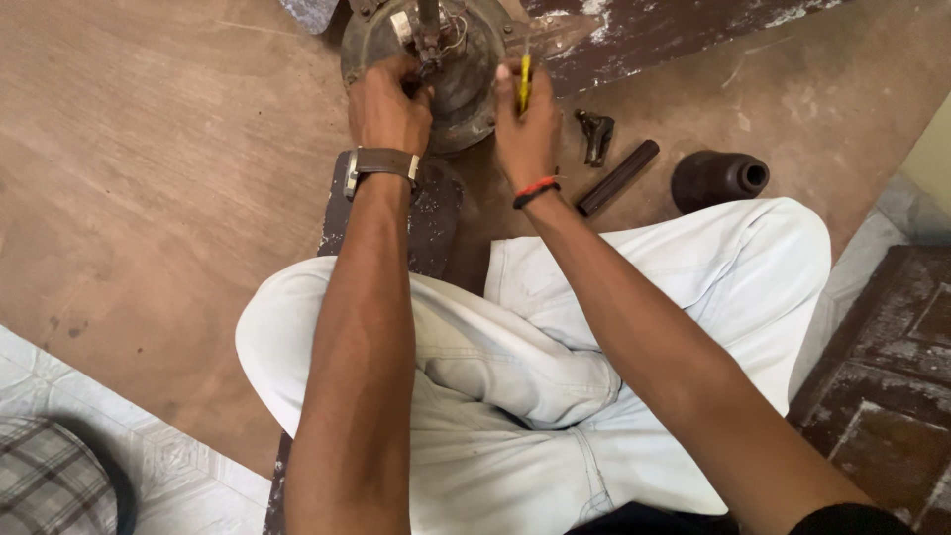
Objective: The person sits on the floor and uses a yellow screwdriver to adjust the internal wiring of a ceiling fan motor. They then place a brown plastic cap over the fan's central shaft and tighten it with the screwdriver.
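Round dark metal fan motor housing [466, 74] on the brown floor [149, 198], top cut off by the frame edge: left hand [388, 107] fingers curled on its centre, fingertips hidden; right hand [525, 124] fingers clamped around a yellow-handled screwdriver [523, 84], tip indistinct; dark cylindrical rod [618, 177] and black bell-shaped cover [718, 179] near.

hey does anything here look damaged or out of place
Yes. The round fan motor housing under the left hand and right hand is grimy, with loose wires showing at its hub. The blade beside it has flaking paint. A dark tube and cup-shaped cover lie loose on the floor.
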